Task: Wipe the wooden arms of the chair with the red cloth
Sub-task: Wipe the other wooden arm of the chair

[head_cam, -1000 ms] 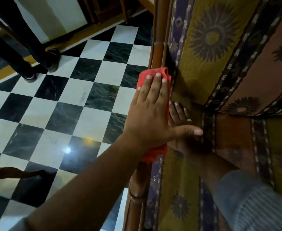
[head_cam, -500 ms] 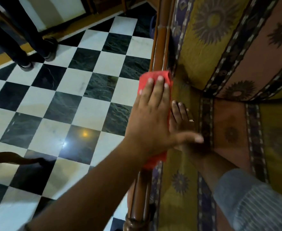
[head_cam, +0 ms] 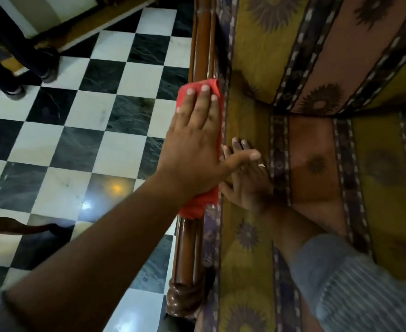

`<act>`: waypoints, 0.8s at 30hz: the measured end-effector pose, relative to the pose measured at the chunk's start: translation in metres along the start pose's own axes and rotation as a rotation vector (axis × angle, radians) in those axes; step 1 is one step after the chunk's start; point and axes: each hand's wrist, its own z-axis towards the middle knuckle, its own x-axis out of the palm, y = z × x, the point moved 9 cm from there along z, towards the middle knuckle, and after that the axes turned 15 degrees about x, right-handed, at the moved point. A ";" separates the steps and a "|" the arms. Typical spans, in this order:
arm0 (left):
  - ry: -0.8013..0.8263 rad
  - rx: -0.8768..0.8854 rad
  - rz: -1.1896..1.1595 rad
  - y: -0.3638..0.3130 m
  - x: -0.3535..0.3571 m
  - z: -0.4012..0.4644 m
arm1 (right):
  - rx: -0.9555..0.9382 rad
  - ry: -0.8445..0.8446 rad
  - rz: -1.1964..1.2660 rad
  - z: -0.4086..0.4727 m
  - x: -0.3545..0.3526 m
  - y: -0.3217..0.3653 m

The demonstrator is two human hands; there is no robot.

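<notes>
The chair's wooden arm (head_cam: 187,248) runs from its carved knob near me toward the backrest. The red cloth (head_cam: 197,208) lies along the arm's middle. My left hand (head_cam: 194,144) presses flat on top of it, fingers together and thumb stretched right, so only the cloth's far and near ends show. My right hand (head_cam: 247,183), with a ring on one finger, rests open and palm down on the patterned seat cushion (head_cam: 317,164) just beside the arm, partly under my left thumb.
A black-and-white checkered floor (head_cam: 77,140) lies left of the chair. A person's dark trouser legs and shoes (head_cam: 36,56) stand at the far left. A dark curved wooden piece (head_cam: 10,227) pokes in from the left edge. The padded backrest (head_cam: 293,44) rises on the right.
My left hand has slid the cloth a little farther along the arm toward the backrest. The view has shifted, and the arm's near knob now shows. My right hand stays put.
</notes>
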 end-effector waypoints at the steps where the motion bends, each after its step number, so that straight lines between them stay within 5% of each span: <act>1: -0.010 0.000 -0.013 -0.003 0.000 -0.006 | -0.017 -0.053 0.012 0.001 -0.004 0.001; 24: -0.108 -0.060 -0.032 -0.035 0.015 -0.083 | -0.021 0.036 -0.010 -0.014 0.002 -0.002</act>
